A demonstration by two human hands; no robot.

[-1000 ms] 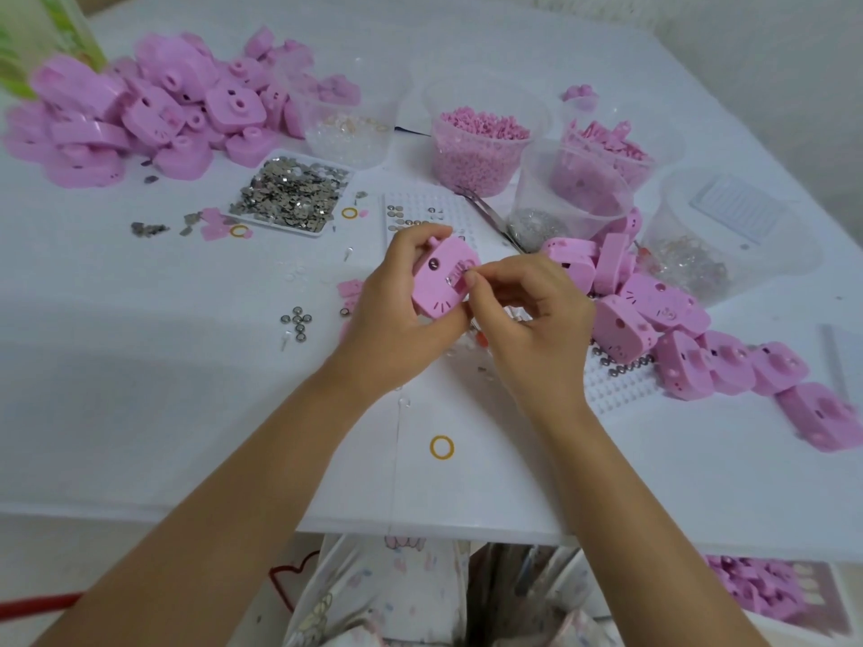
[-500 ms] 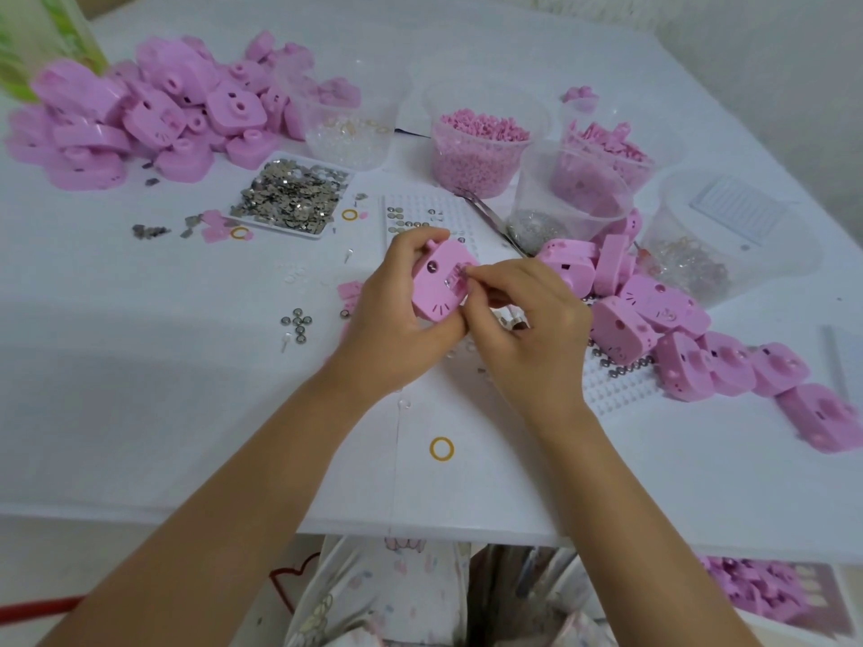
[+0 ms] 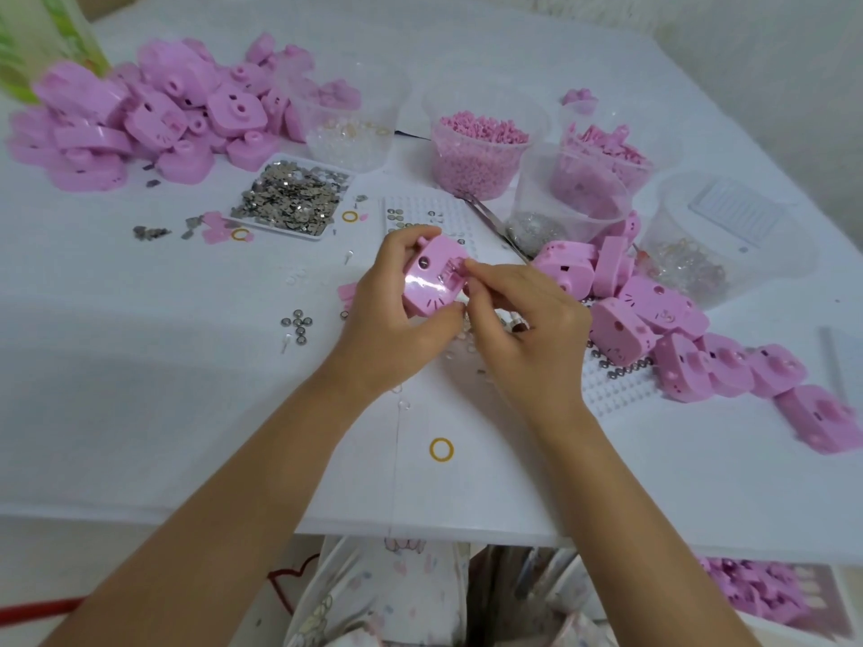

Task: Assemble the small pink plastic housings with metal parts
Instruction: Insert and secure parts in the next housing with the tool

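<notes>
Closest of all, below the edge of the white desk (image 3: 140, 413), there is some cloth with little pictures on it (image 3: 373, 595), and down to the right a box of more pink pieces (image 3: 756, 595). On the desk, near its front edge, lies one yellow ring (image 3: 441, 449). A bit farther in, two bare arms meet in the middle. The left grip (image 3: 387, 315) is curled around a pink housing (image 3: 432, 277) and holds it up off the desk, with its face tipped toward the camera. The right grip (image 3: 527, 333) is curled too, and its thumb and first finger pinch a small shiny metal piece (image 3: 447, 273) on the face of the housing. To the left of the arms sits a little bunch of round metal rings (image 3: 297, 325). To the right lies a white bumpy board (image 3: 607, 385), and beside it a row of pink housings (image 3: 700, 357) runs off to the right. Behind the two grips lies another white board (image 3: 411, 212) with a few metal bits on it, and thin metal tweezers (image 3: 490, 221) lie next to it. Farther back on the left is a flat tray full of metal bits (image 3: 292, 198). Behind that stand clear tubs: one of clear bits (image 3: 350, 133), one of tiny pink beads (image 3: 476, 151), and one of pink parts (image 3: 607, 156). At the far left is a big heap of pink housings (image 3: 140, 119).
</notes>
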